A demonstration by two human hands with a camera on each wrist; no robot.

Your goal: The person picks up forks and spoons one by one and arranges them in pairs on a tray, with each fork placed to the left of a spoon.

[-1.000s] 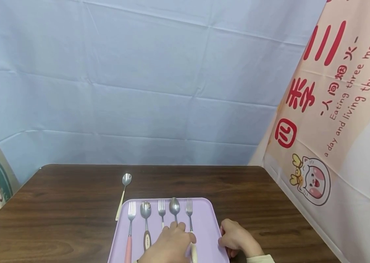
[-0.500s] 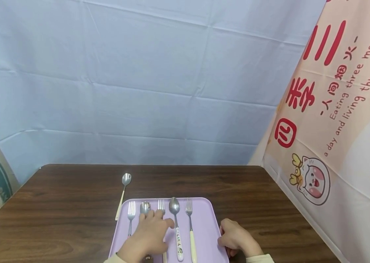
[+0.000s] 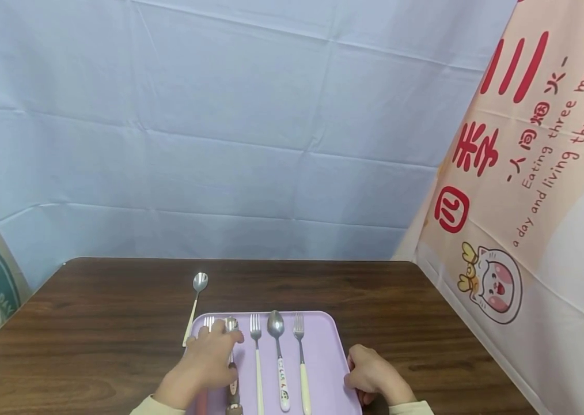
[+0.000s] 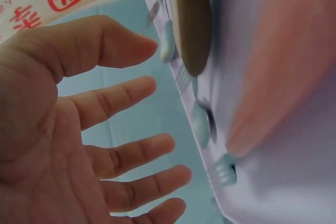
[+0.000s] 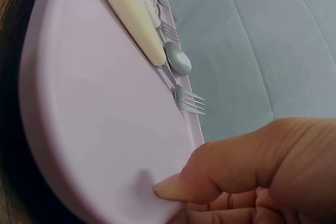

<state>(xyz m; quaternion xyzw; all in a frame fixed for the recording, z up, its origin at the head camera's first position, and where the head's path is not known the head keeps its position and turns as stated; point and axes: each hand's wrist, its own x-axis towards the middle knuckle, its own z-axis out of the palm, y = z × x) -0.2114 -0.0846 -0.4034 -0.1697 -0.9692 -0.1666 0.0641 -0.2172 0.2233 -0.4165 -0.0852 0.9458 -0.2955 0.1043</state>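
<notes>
A lilac tray (image 3: 330, 369) bears a row of forks and spoons. My left hand (image 3: 204, 360) hovers over its left part with fingers spread, holding nothing, partly hiding a pink-handled fork (image 3: 209, 321) and a brown-handled spoon (image 3: 232, 392). In the left wrist view the fork's pink handle (image 4: 294, 51) looms large, apart from the palm (image 4: 31, 135). Farther right lie a cream-handled fork (image 3: 258, 374), a spoon with a patterned white handle (image 3: 283, 380) and a pale yellow-handled fork (image 3: 304, 380). My right hand (image 3: 377, 377) grips the tray's right edge, thumb (image 5: 176, 187) over the rim.
One small spoon (image 3: 196, 302) with a cream handle lies on the dark wooden table (image 3: 105, 323), just beyond the tray's far left corner. A pale blue cloth (image 3: 230, 144) hangs behind the table, and a printed cloth (image 3: 546, 230) hangs at the right.
My left hand has moved leftward across the tray, from the patterned-handle spoon past the middle fork to the brown spoon and pink fork. The right hand has stayed on the edge.
</notes>
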